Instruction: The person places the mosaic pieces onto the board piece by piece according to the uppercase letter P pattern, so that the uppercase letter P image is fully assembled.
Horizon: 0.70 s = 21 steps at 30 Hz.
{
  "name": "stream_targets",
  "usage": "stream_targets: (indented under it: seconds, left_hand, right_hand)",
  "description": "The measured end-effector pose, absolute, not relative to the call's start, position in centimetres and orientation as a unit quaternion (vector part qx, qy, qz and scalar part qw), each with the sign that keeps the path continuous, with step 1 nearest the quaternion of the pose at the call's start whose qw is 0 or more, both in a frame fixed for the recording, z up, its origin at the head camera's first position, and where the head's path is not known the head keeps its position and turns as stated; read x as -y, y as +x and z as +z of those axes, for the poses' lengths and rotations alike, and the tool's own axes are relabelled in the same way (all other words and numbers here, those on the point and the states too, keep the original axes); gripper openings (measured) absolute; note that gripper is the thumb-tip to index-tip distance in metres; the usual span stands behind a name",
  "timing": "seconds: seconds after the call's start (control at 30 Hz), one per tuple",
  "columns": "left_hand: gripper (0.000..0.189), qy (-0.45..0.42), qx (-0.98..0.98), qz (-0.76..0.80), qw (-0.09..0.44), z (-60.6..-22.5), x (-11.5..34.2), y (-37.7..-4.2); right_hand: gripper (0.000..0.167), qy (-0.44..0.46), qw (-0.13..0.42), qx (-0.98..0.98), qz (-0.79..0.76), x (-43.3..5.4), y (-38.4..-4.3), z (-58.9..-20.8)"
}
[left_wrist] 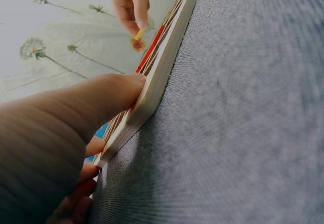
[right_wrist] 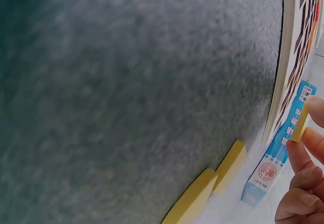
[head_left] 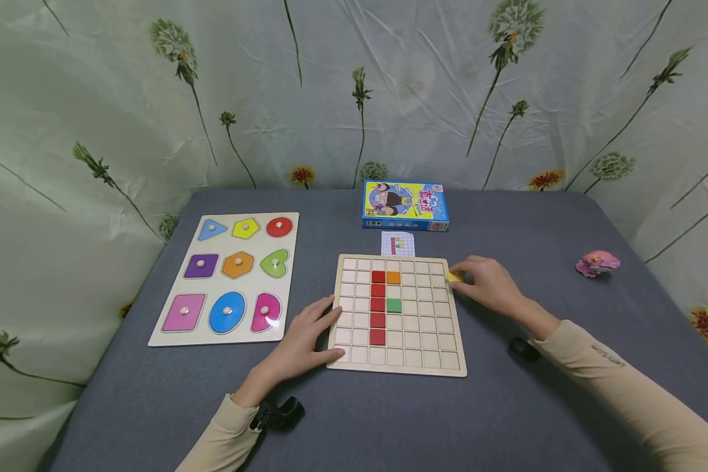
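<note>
A square wooden grid board (head_left: 413,372) lies on the table. One column holds several red tiles (head_left: 377,306), with an orange tile (head_left: 393,278) and a green tile (head_left: 394,305) to its right. Along the board's left side rests my left hand (head_left: 301,337), its thumb on the lower left edge and its other fingers spread along the side. My right hand (head_left: 488,285) pinches a small yellow tile (right_wrist: 301,124) between thumb and fingers, beside the board's upper right edge. Two more yellow pieces (right_wrist: 192,198) lie near it in the right wrist view; in the head view they are hidden.
Behind the board lie a small printed pattern card (head_left: 398,243) and a blue and yellow box (head_left: 405,206). To the left is a shape puzzle board (head_left: 224,278) with knobbed pieces. A pink toy figure (head_left: 598,263) stands at the right. A flowered curtain (head_left: 330,98) hangs behind the table.
</note>
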State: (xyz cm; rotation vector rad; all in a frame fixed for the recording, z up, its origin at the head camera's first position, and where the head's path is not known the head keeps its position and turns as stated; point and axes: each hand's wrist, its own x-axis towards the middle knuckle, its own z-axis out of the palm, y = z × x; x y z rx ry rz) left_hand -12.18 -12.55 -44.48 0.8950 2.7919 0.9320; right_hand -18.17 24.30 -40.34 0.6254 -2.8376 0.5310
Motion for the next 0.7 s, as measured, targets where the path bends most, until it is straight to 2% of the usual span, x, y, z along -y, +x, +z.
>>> stream_targets:
  seconds: [0.7]
  left_hand:
    - [0.073,0.29,-0.907,0.302,0.039,-44.3,12.5,-12.1]
  right_hand:
    - [0.024,0.206,0.05,0.958,0.195,-21.2,-19.0,-40.5]
